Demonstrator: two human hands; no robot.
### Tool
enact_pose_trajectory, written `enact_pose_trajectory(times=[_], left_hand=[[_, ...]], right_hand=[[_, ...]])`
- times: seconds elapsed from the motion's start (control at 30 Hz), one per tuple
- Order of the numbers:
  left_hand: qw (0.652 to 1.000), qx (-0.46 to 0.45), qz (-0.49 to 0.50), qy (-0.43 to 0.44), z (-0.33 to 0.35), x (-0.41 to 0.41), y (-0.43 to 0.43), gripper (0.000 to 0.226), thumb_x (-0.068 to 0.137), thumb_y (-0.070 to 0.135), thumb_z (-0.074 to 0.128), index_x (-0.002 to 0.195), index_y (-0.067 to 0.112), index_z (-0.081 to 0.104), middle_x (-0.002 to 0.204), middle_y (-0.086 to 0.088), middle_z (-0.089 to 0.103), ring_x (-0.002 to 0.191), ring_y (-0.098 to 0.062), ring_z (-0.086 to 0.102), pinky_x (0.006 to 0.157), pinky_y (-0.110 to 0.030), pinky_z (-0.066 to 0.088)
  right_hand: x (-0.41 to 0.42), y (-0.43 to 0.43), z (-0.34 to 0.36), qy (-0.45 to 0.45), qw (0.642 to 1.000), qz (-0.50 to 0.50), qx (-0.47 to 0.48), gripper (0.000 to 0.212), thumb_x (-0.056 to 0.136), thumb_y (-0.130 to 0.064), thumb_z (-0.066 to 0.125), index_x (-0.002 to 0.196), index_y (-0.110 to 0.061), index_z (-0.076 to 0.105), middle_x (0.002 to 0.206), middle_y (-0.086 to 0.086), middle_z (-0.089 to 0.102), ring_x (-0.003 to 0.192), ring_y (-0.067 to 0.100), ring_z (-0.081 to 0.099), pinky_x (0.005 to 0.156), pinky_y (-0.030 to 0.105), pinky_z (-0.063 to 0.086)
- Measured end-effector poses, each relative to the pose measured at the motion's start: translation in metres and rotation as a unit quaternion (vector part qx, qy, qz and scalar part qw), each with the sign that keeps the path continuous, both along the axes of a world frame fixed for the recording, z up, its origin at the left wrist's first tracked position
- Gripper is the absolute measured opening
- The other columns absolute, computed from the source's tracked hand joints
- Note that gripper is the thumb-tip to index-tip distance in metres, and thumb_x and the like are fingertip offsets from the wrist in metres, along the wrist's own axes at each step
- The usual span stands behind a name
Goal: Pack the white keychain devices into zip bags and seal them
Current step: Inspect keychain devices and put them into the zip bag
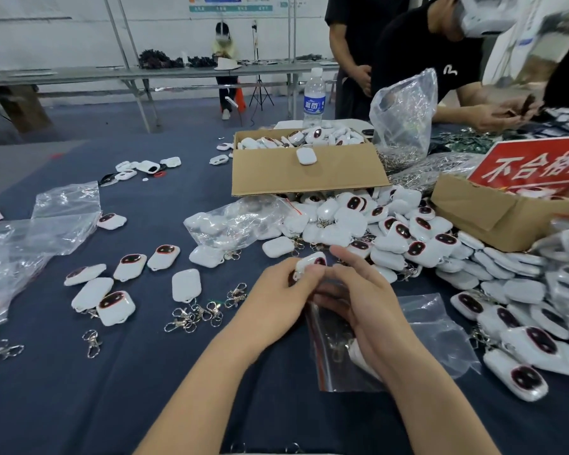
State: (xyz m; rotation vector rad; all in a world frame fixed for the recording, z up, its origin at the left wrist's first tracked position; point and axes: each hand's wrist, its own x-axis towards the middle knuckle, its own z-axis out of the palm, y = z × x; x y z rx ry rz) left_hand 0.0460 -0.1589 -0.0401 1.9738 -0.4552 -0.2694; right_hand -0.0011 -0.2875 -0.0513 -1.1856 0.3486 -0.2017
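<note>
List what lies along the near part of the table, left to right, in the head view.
Crumpled clear bags → loose white devices → metal clasps → left hand holding a white keychain device → right hand over a zip bag → pile of devices.

A single wide-angle head-worn camera looks forward and steeply down from close above the dark blue table (151, 372) (straight lines bow toward the edges), both forearms entering from the bottom, the far wall (63, 37) filling the top.
</note>
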Motion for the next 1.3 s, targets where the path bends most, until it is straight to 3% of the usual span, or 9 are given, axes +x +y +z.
enact_pose_trajectory(times=[0.1, 0.3, 0.43, 0.53, 0.73, 0.83, 0.97, 1.1, 1.3], left_hand=[[0.991, -0.12, 0.04, 0.049, -0.013, -0.017, 0.02, 0.018, 0.1, 0.039, 0.06, 0.103, 0.031, 0.075, 0.095, 0.007, 0.077, 0.092, -0.007, 0.072, 0.088, -0.027, 0.056], [0.944, -0.281, 0.066, 0.158, -0.016, -0.019, 0.028, 0.021, 0.101, 0.019, 0.061, 0.118, 0.014, 0.071, 0.108, -0.01, 0.077, 0.107, -0.025, 0.073, 0.094, -0.035, 0.057], [0.961, -0.239, 0.065, 0.123, -0.019, -0.02, 0.024, 0.019, 0.1, 0.019, 0.062, 0.118, 0.02, 0.068, 0.104, -0.008, 0.078, 0.103, -0.024, 0.074, 0.105, -0.047, 0.051], [0.969, -0.22, 0.055, 0.101, -0.017, -0.021, 0.024, 0.022, 0.097, 0.035, 0.061, 0.114, 0.028, 0.071, 0.105, -0.004, 0.078, 0.105, -0.023, 0.074, 0.105, -0.048, 0.05], [0.972, -0.211, 0.057, 0.091, -0.016, -0.02, 0.025, 0.023, 0.09, 0.041, 0.061, 0.104, 0.029, 0.074, 0.098, -0.007, 0.076, 0.094, -0.026, 0.074, 0.1, -0.052, 0.054], [0.972, -0.204, 0.071, 0.089, -0.015, -0.019, 0.024, 0.019, 0.089, 0.039, 0.062, 0.097, 0.027, 0.074, 0.078, 0.001, 0.065, 0.079, -0.016, 0.066, 0.097, -0.055, 0.055], [0.974, -0.197, 0.072, 0.09, -0.012, -0.02, 0.024, 0.021, 0.085, 0.045, 0.062, 0.093, 0.029, 0.073, 0.079, -0.002, 0.057, 0.081, -0.02, 0.057, 0.1, -0.062, 0.05], [0.974, -0.199, 0.059, 0.091, -0.01, -0.02, 0.026, 0.017, 0.089, 0.041, 0.062, 0.093, 0.028, 0.072, 0.079, -0.004, 0.061, 0.083, -0.029, 0.064, 0.102, -0.063, 0.048], [0.975, -0.192, 0.056, 0.1, -0.012, -0.021, 0.028, 0.013, 0.101, 0.025, 0.059, 0.093, 0.024, 0.07, 0.076, -0.002, 0.059, 0.083, -0.024, 0.059, 0.104, -0.063, 0.045]], right_hand=[[-0.005, 0.003, 0.002, -0.015, 0.997, 0.041, -0.06, 0.027, 0.105, -0.017, 0.049, 0.117, -0.03, 0.068, 0.095, 0.006, 0.079, 0.079, 0.011, 0.07, 0.07, 0.021, 0.059], [-0.007, 0.009, 0.003, -0.037, 0.99, 0.041, -0.127, 0.017, 0.099, -0.019, 0.061, 0.108, -0.028, 0.074, 0.093, -0.003, 0.076, 0.075, 0.003, 0.066, 0.068, 0.017, 0.056], [-0.009, 0.012, 0.002, -0.049, 0.976, 0.083, -0.194, 0.019, 0.099, -0.023, 0.062, 0.099, -0.036, 0.075, 0.09, -0.016, 0.076, 0.083, -0.004, 0.069, 0.07, 0.013, 0.053], [-0.009, 0.01, 0.001, -0.054, 0.975, 0.082, -0.199, 0.02, 0.099, -0.021, 0.063, 0.099, -0.037, 0.075, 0.09, -0.016, 0.076, 0.082, -0.004, 0.068, 0.07, 0.014, 0.054], [-0.01, 0.011, 0.002, -0.077, 0.976, 0.105, -0.175, 0.023, 0.099, -0.013, 0.062, 0.099, -0.032, 0.076, 0.085, -0.012, 0.077, 0.072, 0.0, 0.071, 0.066, 0.01, 0.053], [-0.011, 0.012, 0.001, -0.079, 0.973, 0.106, -0.189, 0.026, 0.1, -0.021, 0.061, 0.092, -0.039, 0.078, 0.08, -0.015, 0.075, 0.069, -0.001, 0.069, 0.066, 0.01, 0.052], [-0.009, 0.01, -0.001, -0.077, 0.971, 0.101, -0.201, 0.017, 0.101, -0.026, 0.06, 0.099, -0.032, 0.076, 0.08, -0.014, 0.074, 0.07, -0.002, 0.068, 0.068, 0.012, 0.053], [-0.008, 0.01, -0.003, -0.075, 0.97, 0.099, -0.207, 0.015, 0.1, -0.024, 0.062, 0.1, -0.03, 0.075, 0.08, -0.014, 0.074, 0.071, -0.003, 0.068, 0.068, 0.011, 0.052], [-0.009, 0.009, -0.004, -0.075, 0.969, 0.096, -0.213, 0.014, 0.099, -0.024, 0.063, 0.1, -0.029, 0.076, 0.082, -0.011, 0.075, 0.07, 0.0, 0.069, 0.07, 0.013, 0.052]])
